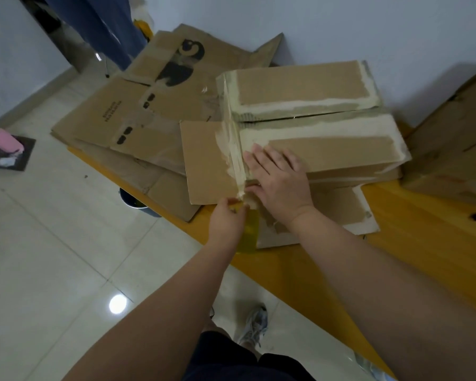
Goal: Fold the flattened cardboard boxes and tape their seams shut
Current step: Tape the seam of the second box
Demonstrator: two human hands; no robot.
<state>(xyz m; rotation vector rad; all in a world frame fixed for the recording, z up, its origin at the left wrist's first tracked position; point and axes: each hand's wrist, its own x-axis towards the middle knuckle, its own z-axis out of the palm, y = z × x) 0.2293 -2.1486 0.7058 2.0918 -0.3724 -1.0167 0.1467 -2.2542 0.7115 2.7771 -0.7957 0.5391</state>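
Box (pixel 327 149) stands mid-bench on a layer of flat cardboard (pixel 154 111), which spreads out to the left and far side. Its two long top flaps are folded down and meet in a seam running left to right. Pale, torn strips edge both flaps. A side flap (pixel 206 163) lies flat, sticking out from the box's left end.

A strip of clear tape (pixel 232 144) runs along that left end, from the near corner up to the far edge, crossing the seam.

The right hand (pixel 275 171) lies flat on the near top flap, fingers straight and spread, pressing down just beside the tape. The left hand (pixel 227 218) is at the box's near-left corner with its fingers curled, pinching the near end of the tape. The yellow roll (pixel 250 229) hangs just below that hand; whether the fingers also grip the roll cannot be told.

The bench (pixel 396 257) is yellow wood. A second box (pixel 451 149) stands at its right end, near the first but apart from it. A bin (pixel 138 202) shows under the bench's left edge, on the tiled floor (pixel 52 243). A shoe (pixel 254 323) is on the floor at the near side.
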